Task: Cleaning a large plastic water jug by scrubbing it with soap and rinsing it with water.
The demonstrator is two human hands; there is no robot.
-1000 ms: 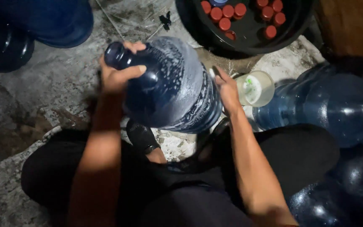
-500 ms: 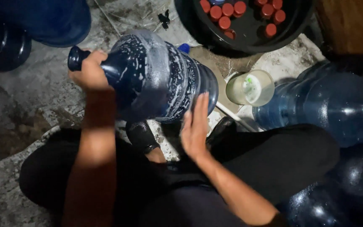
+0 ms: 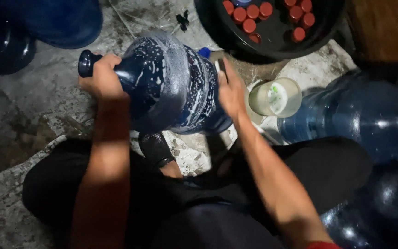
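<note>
Your left hand (image 3: 101, 78) clamps the neck of the soapy blue water jug (image 3: 171, 83) | your right hand (image 3: 230, 90) presses flat on its base, fingers spread | jug tilted sideways above your knees, beside the plastic cup (image 3: 276, 97)

The scene is dim, lit from above and slightly ahead, so the concrete floor (image 3: 47, 106) beyond the fingers (image 3: 224, 78) is the brightest part while the lap below the wrists sinks into near black. Small glare spots sit on the clear jug (image 3: 355, 115) to the right of the fingers and on the soapy blue jug (image 3: 171, 83) between both hands. The forearms are softened by motion blur, and the corners darken.
</note>
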